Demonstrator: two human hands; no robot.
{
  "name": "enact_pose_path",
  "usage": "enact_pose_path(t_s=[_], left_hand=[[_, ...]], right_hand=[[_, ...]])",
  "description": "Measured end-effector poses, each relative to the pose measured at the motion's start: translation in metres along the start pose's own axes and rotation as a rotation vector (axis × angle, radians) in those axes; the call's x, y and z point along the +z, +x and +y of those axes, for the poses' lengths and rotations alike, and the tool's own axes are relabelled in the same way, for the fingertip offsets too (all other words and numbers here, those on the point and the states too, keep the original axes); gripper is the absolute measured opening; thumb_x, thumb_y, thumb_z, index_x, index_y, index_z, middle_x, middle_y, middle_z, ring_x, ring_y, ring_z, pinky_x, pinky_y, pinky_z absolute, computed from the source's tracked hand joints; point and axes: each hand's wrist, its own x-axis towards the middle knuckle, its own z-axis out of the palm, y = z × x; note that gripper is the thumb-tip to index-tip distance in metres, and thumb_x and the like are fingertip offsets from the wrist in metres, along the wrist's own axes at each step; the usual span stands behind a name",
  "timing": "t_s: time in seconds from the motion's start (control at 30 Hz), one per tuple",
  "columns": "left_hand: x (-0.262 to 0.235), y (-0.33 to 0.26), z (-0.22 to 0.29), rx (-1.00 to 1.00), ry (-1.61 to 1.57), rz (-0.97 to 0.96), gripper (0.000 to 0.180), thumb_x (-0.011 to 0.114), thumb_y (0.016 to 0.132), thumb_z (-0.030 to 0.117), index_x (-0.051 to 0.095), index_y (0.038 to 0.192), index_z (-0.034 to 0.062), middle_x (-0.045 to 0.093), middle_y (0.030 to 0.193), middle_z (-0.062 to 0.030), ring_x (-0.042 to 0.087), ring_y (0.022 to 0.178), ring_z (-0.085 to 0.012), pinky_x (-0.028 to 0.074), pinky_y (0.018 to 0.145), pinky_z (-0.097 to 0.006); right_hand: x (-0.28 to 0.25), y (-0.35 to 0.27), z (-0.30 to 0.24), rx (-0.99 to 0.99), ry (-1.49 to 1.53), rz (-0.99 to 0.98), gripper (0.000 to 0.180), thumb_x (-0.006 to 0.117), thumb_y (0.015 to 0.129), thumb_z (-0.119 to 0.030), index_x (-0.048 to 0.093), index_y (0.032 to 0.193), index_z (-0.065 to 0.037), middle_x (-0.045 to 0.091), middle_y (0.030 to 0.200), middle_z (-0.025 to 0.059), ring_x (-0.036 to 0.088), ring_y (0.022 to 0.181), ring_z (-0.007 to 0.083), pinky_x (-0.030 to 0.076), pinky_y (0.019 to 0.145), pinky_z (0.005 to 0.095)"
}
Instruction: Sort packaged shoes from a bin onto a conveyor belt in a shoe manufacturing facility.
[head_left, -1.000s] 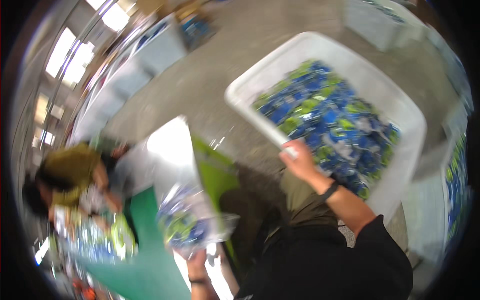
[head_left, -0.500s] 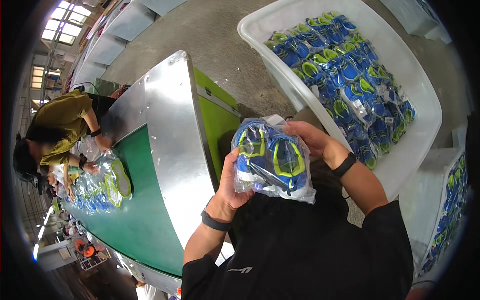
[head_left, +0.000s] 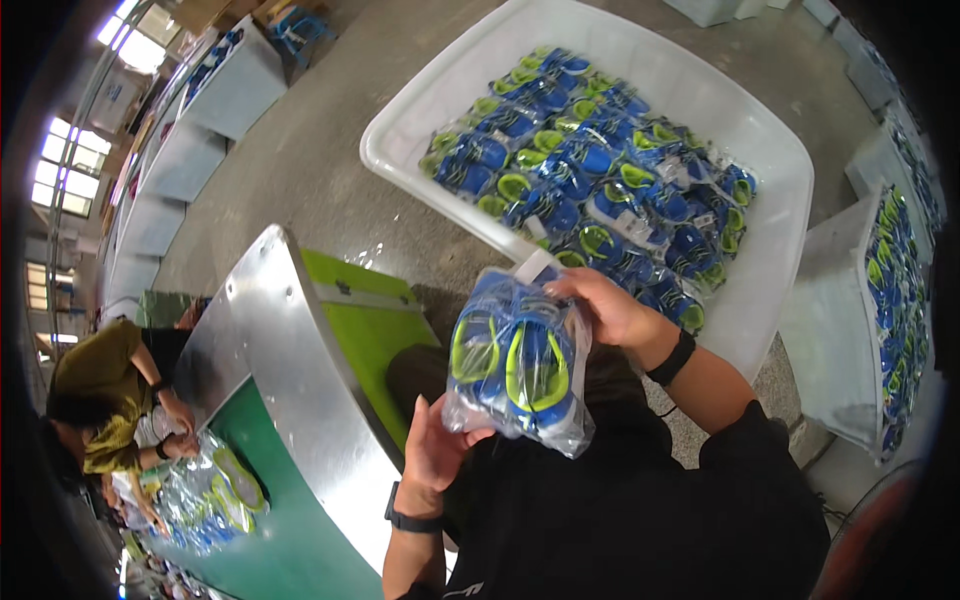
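A pair of blue shoes with lime-green collars (head_left: pixel 537 370), sealed in a clear plastic bag, is held before my body. My right hand (head_left: pixel 612 312) grips the bag's upper right end, next to a white tag (head_left: pixel 537 267). At the lower left, my left hand (head_left: pixel 437 452) supports the bag; its fingers go partly under the plastic and its thumb stands away from it. Beyond my right hand stands a big white bin (head_left: pixel 440 105), holding many similar bagged shoes (head_left: pixel 590 155).
To the left runs a metal-edged table (head_left: pixel 290 340) with a green surface (head_left: pixel 290 525) and a lime-green end panel (head_left: pixel 365 320). A co-worker (head_left: pixel 100 400) handles bagged shoes (head_left: pixel 225 490) there. Another white bin (head_left: pixel 835 330) of shoes stands at the right; grey bins (head_left: pixel 235 90) line the far left.
The view has swung rightward, bringing the bin nearer the middle. The bagged shoes are turned more upright, with the white tag now showing on top. My left thumb has come off the bag's front.
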Motion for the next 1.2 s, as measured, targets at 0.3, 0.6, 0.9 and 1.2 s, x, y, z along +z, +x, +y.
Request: enact_pose_path(t_s=[0.3, 0.6, 0.9, 1.2], left_hand=[[-0.026, -0.032, 0.001, 0.213, 0.1, 0.301, 0.06, 0.039, 0.107, 0.052, 0.053, 0.141, 0.0044, 0.068, 0.12, -0.0178, 0.066, 0.107, -0.0293, 0.053, 0.091, -0.04], [-0.022, -0.031, -0.006, 0.278, 0.039, 0.385, 0.053, 0.047, 0.105, 0.048, 0.057, 0.134, 0.0051, 0.069, 0.11, -0.0134, 0.065, 0.101, -0.0269, 0.052, 0.088, -0.038], [-0.042, -0.055, 0.018, 0.36, -0.012, 0.482, 0.048, 0.046, 0.105, 0.042, 0.058, 0.136, 0.007, 0.069, 0.112, -0.012, 0.065, 0.103, -0.0263, 0.052, 0.091, -0.039], [-0.048, -0.096, 0.061, 0.49, 0.099, 0.492, 0.039, 0.053, 0.107, 0.03, 0.059, 0.134, 0.0033, 0.069, 0.109, -0.0065, 0.066, 0.1, -0.0177, 0.053, 0.091, -0.032]], right_hand=[[-0.106, -0.029, -0.16, -0.808, 0.169, 0.427, 0.028, 0.06, 0.1, -0.024, 0.062, 0.12, -0.005, 0.07, 0.107, 0.0101, 0.071, 0.088, 0.022, 0.061, 0.076, 0.0355], [-0.275, -0.008, -0.198, -0.646, -0.04, 1.125, 0.041, 0.071, 0.091, -0.03, 0.059, 0.119, -0.001, 0.063, 0.102, 0.0099, 0.069, 0.082, 0.0271, 0.061, 0.062, 0.0435], [-0.145, 0.067, -0.08, -0.464, -0.589, 0.598, 0.038, 0.069, 0.094, -0.029, 0.064, 0.124, -0.006, 0.068, 0.11, 0.0061, 0.069, 0.094, 0.0185, 0.057, 0.076, 0.0347], [-0.091, 0.137, 0.008, -0.629, -1.271, 0.213, 0.036, 0.068, 0.093, -0.008, 0.06, 0.128, 0.0, 0.061, 0.12, 0.0103, 0.06, 0.109, 0.0207, 0.047, 0.099, 0.0336]])
